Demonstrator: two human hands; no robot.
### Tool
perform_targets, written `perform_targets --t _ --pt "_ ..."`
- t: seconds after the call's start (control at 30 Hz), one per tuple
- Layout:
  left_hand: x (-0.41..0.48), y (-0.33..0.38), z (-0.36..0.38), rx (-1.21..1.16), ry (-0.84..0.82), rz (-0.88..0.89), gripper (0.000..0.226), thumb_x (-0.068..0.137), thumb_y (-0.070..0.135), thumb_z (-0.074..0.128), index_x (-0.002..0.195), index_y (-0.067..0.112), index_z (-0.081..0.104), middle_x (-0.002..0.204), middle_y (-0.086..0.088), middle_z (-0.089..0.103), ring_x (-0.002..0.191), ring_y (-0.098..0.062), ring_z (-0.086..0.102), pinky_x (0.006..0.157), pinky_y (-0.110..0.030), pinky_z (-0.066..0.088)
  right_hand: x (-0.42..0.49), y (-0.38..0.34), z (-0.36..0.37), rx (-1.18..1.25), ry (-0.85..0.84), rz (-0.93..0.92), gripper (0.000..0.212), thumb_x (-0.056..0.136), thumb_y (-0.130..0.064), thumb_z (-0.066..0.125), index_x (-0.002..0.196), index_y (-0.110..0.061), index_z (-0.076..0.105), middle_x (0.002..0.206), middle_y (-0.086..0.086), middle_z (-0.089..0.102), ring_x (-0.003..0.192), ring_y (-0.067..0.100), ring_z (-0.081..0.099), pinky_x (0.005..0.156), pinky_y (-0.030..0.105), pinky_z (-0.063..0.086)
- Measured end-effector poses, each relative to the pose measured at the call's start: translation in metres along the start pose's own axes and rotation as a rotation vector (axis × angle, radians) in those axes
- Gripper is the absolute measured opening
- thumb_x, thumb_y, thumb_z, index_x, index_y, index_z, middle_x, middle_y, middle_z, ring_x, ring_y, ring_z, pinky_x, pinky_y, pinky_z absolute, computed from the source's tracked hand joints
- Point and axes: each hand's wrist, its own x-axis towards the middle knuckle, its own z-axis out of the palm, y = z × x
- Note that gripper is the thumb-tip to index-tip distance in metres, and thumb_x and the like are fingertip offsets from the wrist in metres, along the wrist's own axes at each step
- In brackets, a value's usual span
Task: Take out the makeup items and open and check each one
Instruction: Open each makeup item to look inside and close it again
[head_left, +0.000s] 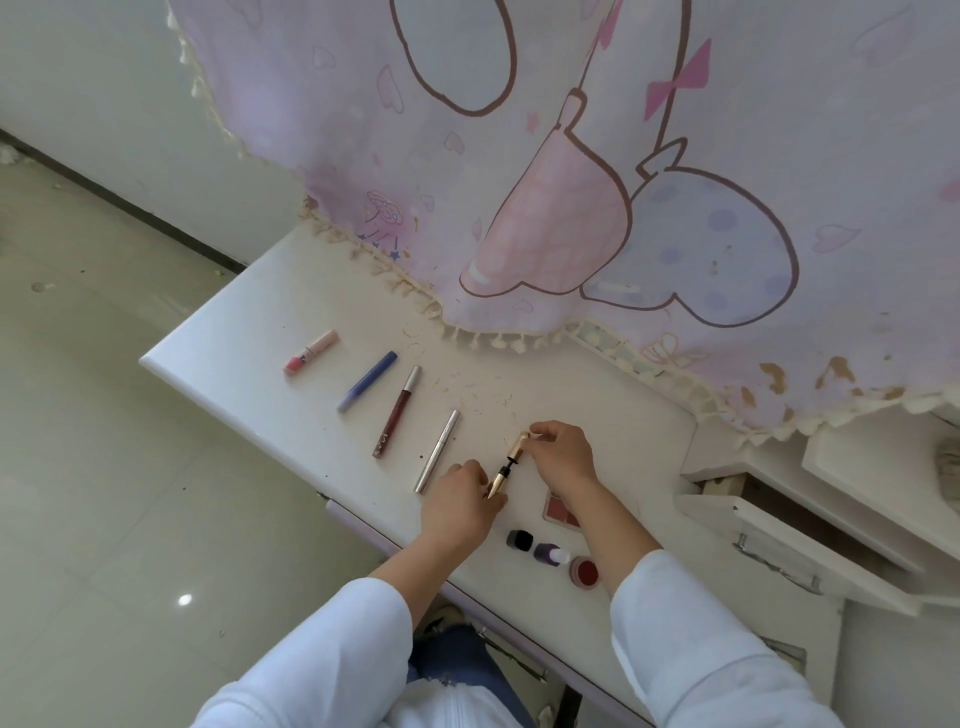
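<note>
On the smooth white table (234, 332), close to its near edge, a small round pot (584, 571) stands lidless, filled with red cream. Just left of it are a purple bottle with a white cap (551, 554) and a squat black bottle (519, 540); their contents cannot be made out. A flat palette of pink and red pans (560, 512) lies just beyond them, partly hidden under the right forearm. At the right a white drawer (779, 551) stands pulled out, its inside too dark to read.

The slim gold metallic tube (497, 480) is over the middle of the table, uncapped. The left hand (460, 501) has its grip curled round the lower end, hiding the base. The right hand (563, 457) pinches the matching gold cap (517, 446), held just off the tube, with a thin black stem showing between them.

Further left, four capped sticks lie apart in a row: a silver metal tube (436, 451), a dark red gloss tube with a silver cap (397, 411), a blue plastic stick (367, 381) and a short pink tube (311, 352). A fringed pink cartoon-print cloth (571, 156) hangs over the table's far side, cut off at the top.
</note>
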Motion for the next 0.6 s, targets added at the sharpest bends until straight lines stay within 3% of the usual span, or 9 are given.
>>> perform_targets --t 0.17,0.3,0.43,0.6 --pt "-0.012 -0.01 -0.013 -0.06 0.119 0.017 0.027 0.089 0.04 0.055 0.106 0.019 0.057 0.102 0.003 0.058 0.085 -0.014 0.052 0.068 -0.026 0.04 -0.003 -0.007 -0.003 -0.029 -0.017 -0.062 0.032 0.088 -0.011 0.058 0.119 -0.008 0.063 0.111 0.009 0.062 0.091 0.015 0.053 0.079 0.024 0.039" --pt "-0.017 -0.026 -0.03 -0.102 0.238 -0.013 0.024 0.091 0.035 0.054 0.107 0.018 0.057 0.103 0.002 0.059 0.084 -0.014 0.053 0.068 -0.026 0.039 -0.005 -0.02 0.006 -0.029 -0.046 -0.098 0.03 0.088 -0.01 0.057 0.117 -0.007 0.063 0.103 0.005 0.06 0.088 0.016 0.055 0.077 0.024 0.041" --pt "-0.013 -0.038 -0.044 0.084 0.177 0.011 0.026 0.092 0.035 0.052 0.106 0.013 0.049 0.105 -0.003 0.055 0.085 -0.024 0.055 0.066 -0.031 0.039 -0.01 -0.029 0.033 -0.061 -0.113 -0.089 0.032 0.087 -0.013 0.057 0.119 -0.007 0.063 0.107 0.007 0.063 0.091 0.02 0.06 0.079 0.026 0.045" --pt "0.008 -0.042 -0.058 0.225 0.045 0.072 0.024 0.092 0.033 0.05 0.096 0.011 0.044 0.102 -0.008 0.055 0.087 -0.028 0.057 0.064 -0.033 0.038 -0.012 -0.043 0.067 -0.143 -0.132 -0.049 0.032 0.089 -0.015 0.055 0.119 -0.007 0.063 0.116 0.011 0.065 0.108 0.028 0.062 0.095 0.036 0.048"
